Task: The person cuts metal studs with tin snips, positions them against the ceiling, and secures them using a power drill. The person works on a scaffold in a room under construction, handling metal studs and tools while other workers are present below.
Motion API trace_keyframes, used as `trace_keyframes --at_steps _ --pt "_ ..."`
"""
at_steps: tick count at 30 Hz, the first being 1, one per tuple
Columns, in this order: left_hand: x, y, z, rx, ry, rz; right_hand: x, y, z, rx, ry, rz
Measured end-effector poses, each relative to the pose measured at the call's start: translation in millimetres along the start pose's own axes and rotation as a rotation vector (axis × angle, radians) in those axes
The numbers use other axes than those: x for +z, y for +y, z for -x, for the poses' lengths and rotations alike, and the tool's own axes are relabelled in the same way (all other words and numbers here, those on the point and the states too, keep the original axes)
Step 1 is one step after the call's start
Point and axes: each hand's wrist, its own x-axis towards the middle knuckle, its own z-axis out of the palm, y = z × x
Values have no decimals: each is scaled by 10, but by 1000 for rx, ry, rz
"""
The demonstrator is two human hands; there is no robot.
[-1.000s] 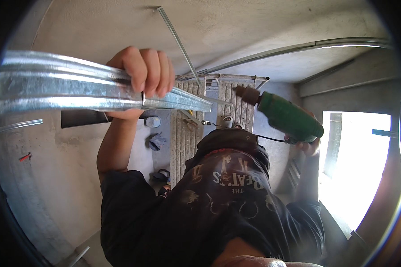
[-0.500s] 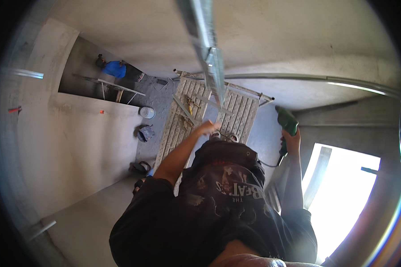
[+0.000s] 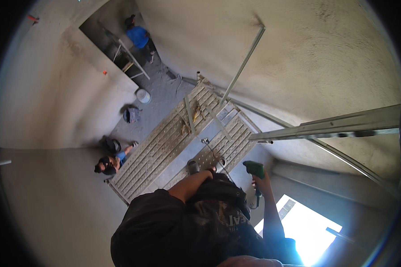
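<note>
My right hand (image 3: 263,181) is closed around the handle of a green corded power drill (image 3: 253,168), held out to my right above the floor. Its dark cable (image 3: 256,199) hangs from the grip. My left arm bends across my front, and my left hand (image 3: 207,174) is at my waist beside a dark waist pouch (image 3: 218,187); its fingers are hidden. Below me, my feet stand on a scaffold platform (image 3: 153,153) of ribbed, perforated metal planks. Flat metal strips (image 3: 190,115) and a yellow-handled tool (image 3: 195,116) lie on the planks.
Long metal profiles (image 3: 325,127) cross the right side; another metal profile (image 3: 244,63) rises against the wall. A person in blue (image 3: 138,36) stands by a trestle (image 3: 133,60); another person (image 3: 109,163) is beside the platform. A bucket (image 3: 143,95) and a bag (image 3: 131,115) are on the floor.
My view has turned, so the platform now slants. My left hand has come down to my waist from in front of me. The drill stays in my right hand, lower in view.
</note>
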Motion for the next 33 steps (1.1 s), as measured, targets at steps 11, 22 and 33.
trace_keyframes --at_steps 11,22,33 --pt "66 -1520 1291 -237 876 984 1791 306 -1013 136 -383 247" --pt "827 -2877 2575 -498 1281 1052 2826 1188 -1145 67 -1094 1051" --pt "2281 -3052 2801 -650 1198 793 2900 1140 -863 111 -807 1164"
